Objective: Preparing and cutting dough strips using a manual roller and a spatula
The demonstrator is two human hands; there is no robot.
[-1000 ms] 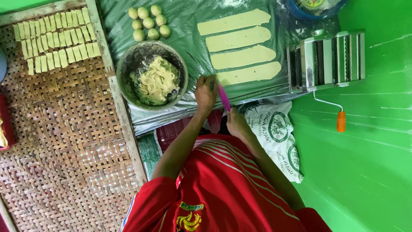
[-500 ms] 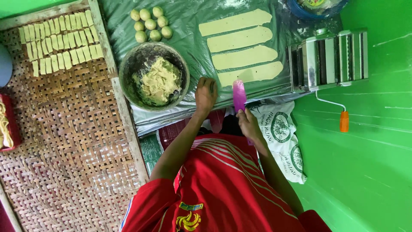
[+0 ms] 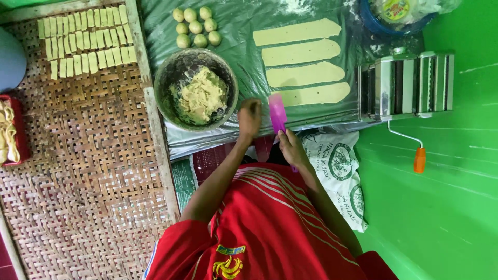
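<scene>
My left hand [image 3: 250,115] rests with its fingers curled on the green plastic sheet [image 3: 244,52], just right of a metal bowl [image 3: 167,78] of yellow dough. Nothing shows inside the fist. My right hand [image 3: 290,146] grips a flat pink scraper [image 3: 277,111] by its lower end. The blade points at the nearest of several long flat dough strips [image 3: 311,94] lying side by side. Several small dough balls [image 3: 196,27] sit beyond the bowl.
A hand-cranked metal pasta roller [image 3: 407,85] with an orange handle [image 3: 419,159] stands at the right. A woven bamboo tray [image 3: 88,155] on the left carries rows of cut dough pieces [image 3: 83,44]. A printed sack [image 3: 337,171] lies under my right arm.
My right hand has carried the pink scraper to the right, away from my left hand and toward the nearest dough strip. My left hand has stayed beside the bowl.
</scene>
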